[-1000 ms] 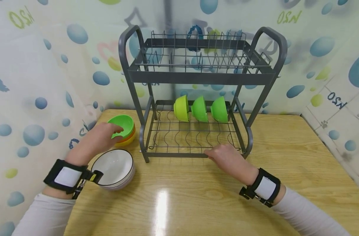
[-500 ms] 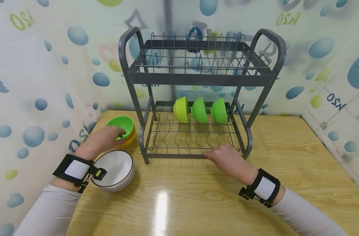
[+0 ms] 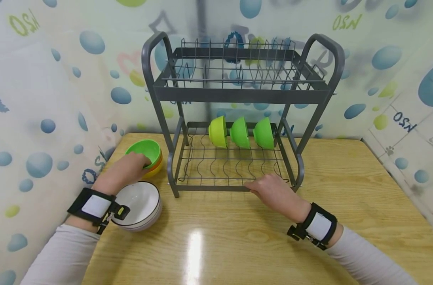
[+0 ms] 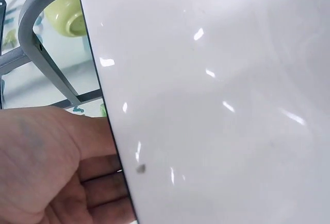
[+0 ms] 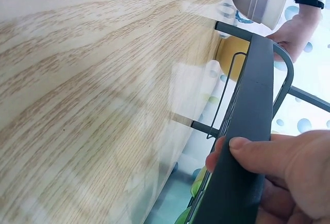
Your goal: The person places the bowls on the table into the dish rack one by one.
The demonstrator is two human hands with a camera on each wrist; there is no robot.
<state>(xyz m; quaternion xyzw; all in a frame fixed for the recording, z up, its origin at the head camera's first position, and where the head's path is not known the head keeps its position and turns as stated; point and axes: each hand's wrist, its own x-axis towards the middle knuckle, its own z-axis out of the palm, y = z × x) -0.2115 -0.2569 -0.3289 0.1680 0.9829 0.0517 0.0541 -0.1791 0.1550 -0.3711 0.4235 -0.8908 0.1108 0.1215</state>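
Note:
My left hand (image 3: pixel 129 168) is at the near right rim of a green bowl (image 3: pixel 145 148), pinching it with curled fingers. That bowl tops a stack with orange and yellow bowls (image 3: pixel 154 171) under it. In the left wrist view a white bowl (image 4: pixel 216 100) hides the fingertips of the left hand (image 4: pixel 56 167). My right hand (image 3: pixel 271 194) grips the lower front bar of a dark grey two-tier dish rack (image 3: pixel 243 95); in the right wrist view its thumb (image 5: pixel 247 147) lies along the bar's face, fingers behind.
Three small bowls stand on edge at the back of the lower tier: a yellow-green bowl (image 3: pixel 217 132) and two green ones (image 3: pixel 240 133). A stack of white bowls (image 3: pixel 139 204) sits in front of the coloured stack. Patterned wall covering (image 3: pixel 77 79) rises behind the wooden table (image 3: pixel 238 241).
My left hand has shifted right and down and closed on the green bowl's rim. The green bowl has moved slightly left on its stack. The right hand keeps its hold on the rack.

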